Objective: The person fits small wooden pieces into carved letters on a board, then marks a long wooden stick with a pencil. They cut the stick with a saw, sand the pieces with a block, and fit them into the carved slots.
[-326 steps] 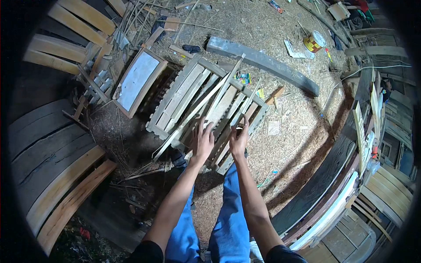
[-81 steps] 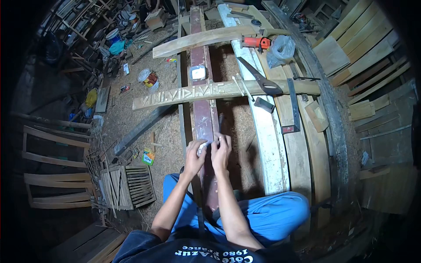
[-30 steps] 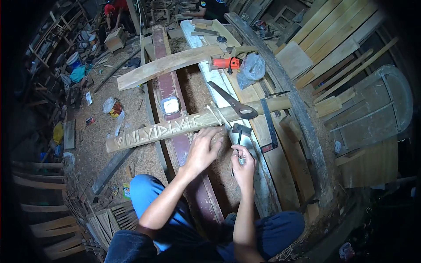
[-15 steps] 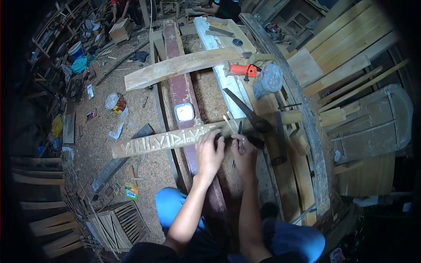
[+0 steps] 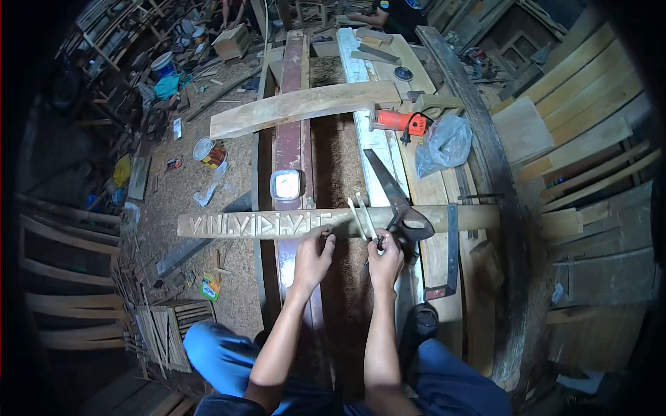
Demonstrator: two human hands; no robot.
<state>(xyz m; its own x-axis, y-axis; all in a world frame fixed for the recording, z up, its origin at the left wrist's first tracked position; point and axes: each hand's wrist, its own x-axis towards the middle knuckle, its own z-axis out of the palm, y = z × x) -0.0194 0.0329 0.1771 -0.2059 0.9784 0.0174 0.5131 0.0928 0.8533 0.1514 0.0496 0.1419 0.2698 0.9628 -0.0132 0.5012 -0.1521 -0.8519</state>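
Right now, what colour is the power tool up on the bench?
Power tool: orange, black front; head view, beside the plastic bag.

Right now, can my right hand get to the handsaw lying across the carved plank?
Probably yes: the handsaw lies just beyond the right hand, handle end nearest, nothing between them. The fingers pinch a thin dark tool, though.
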